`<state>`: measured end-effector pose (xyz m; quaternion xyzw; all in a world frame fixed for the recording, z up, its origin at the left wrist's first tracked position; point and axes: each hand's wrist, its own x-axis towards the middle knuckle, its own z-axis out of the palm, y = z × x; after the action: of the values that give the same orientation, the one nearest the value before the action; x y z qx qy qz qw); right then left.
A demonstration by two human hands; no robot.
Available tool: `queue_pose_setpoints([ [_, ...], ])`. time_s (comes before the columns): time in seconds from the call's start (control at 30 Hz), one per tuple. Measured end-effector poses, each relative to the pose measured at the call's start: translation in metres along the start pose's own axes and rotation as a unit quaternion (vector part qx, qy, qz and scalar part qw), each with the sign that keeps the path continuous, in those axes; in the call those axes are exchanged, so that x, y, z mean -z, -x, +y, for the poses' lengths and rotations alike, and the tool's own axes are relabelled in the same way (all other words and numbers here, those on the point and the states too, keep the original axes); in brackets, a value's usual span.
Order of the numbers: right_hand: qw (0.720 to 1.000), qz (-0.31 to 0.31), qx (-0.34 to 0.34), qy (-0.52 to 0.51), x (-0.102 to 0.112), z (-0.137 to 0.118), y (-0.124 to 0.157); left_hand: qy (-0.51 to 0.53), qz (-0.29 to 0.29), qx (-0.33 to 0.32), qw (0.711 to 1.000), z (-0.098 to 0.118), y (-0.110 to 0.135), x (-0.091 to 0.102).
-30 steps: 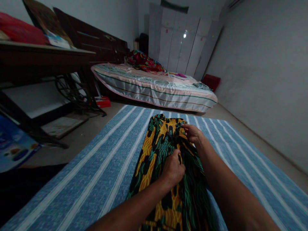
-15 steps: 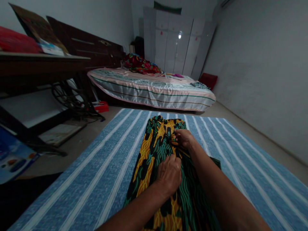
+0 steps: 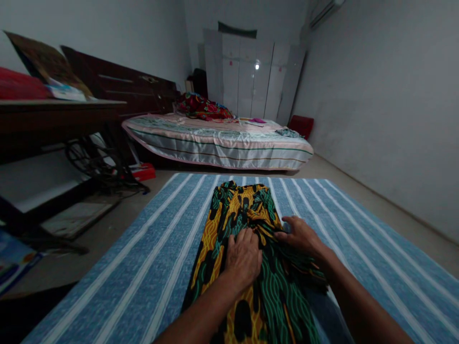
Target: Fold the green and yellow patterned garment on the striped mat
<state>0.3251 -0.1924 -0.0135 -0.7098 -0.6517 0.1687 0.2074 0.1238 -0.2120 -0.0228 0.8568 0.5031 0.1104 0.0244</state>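
Observation:
A garment (image 3: 242, 306) in black, yellow and green wavy print lies lengthwise on a blue-and-white striped sheet (image 3: 143, 258). Its right part is bunched and twisted near the upper middle, and loose cloth spreads out at the right edge. My left hand (image 3: 244, 255) presses on the middle of the garment, its fingers together and bent down into the cloth; the fingertips are hidden. Over the garment's right edge is my right hand (image 3: 301, 236), thumb and forefinger apart, with nothing gripped between them. Its thumb is close to the bunched cloth.
Beyond the sheet stands a bed (image 3: 222, 148) with a red floral blanket (image 3: 204, 106). To the left is a dark table (image 3: 64, 112) on an iron treadle base, with a red box (image 3: 143, 171) beside it. White wardrobes (image 3: 247, 76) line the back wall.
My right hand has let go of the bunched cloth and moved down and right, its fingers opening. My left hand stays on the garment. The view has tilted up slightly.

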Motion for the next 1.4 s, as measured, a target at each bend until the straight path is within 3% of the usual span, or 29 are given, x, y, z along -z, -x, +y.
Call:
queue_pose_setpoints([
  [0.07,0.997,-0.023,-0.008,0.072,0.001,0.016,0.016,-0.01,0.002,-0.008,1.0,0.002,-0.002,0.002],
  [0.17,0.994,-0.038,-0.013,0.098,0.0,0.024,0.032,-0.02,0.003,-0.028,0.999,0.004,-0.006,0.001],
  [0.43,0.996,0.067,-0.006,0.06,0.022,-0.007,0.048,-0.033,-0.022,0.021,0.999,-0.007,-0.011,-0.016],
  [0.53,0.991,0.068,-0.009,-0.111,0.029,-0.017,0.052,-0.033,-0.059,0.045,0.997,-0.005,-0.012,-0.013],
  [0.63,0.925,-0.001,-0.053,-0.377,0.025,-0.027,0.053,-0.038,-0.085,0.056,0.994,-0.001,-0.012,-0.009],
  [0.7,0.892,-0.026,-0.065,-0.446,0.019,-0.034,0.054,-0.042,-0.091,0.059,0.993,-0.001,-0.011,-0.008],
  [0.77,0.925,-0.003,-0.016,-0.38,0.015,-0.044,0.06,-0.046,-0.097,0.064,0.992,-0.002,-0.01,-0.009],
  [0.83,0.973,0.013,0.072,-0.218,0.014,-0.056,0.07,-0.046,-0.114,0.063,0.99,-0.005,-0.01,-0.009],
  [0.87,0.985,-0.003,0.117,-0.128,0.015,-0.063,0.076,-0.045,-0.126,0.064,0.989,-0.006,-0.01,-0.009],
  [0.93,0.976,-0.094,0.193,-0.019,0.02,-0.076,0.089,-0.044,-0.141,0.075,0.986,-0.009,-0.01,-0.01],
  [1.03,0.941,-0.224,0.252,-0.032,0.029,-0.086,0.1,-0.043,-0.128,0.087,0.987,-0.011,-0.011,-0.01],
  [1.13,0.96,-0.203,0.193,-0.015,0.035,-0.081,0.094,-0.031,-0.113,0.086,0.989,-0.013,-0.009,-0.01],
  [1.2,0.981,-0.144,0.116,0.065,0.034,-0.071,0.085,-0.025,-0.104,0.092,0.99,-0.014,-0.008,-0.01],
  [1.27,0.981,-0.111,0.057,0.147,0.027,-0.061,0.076,-0.02,-0.099,0.092,0.991,-0.015,-0.007,-0.01],
  [1.4,0.966,-0.157,0.044,0.198,0.004,-0.05,0.069,-0.01,-0.096,0.079,0.992,-0.016,-0.006,-0.01],
])
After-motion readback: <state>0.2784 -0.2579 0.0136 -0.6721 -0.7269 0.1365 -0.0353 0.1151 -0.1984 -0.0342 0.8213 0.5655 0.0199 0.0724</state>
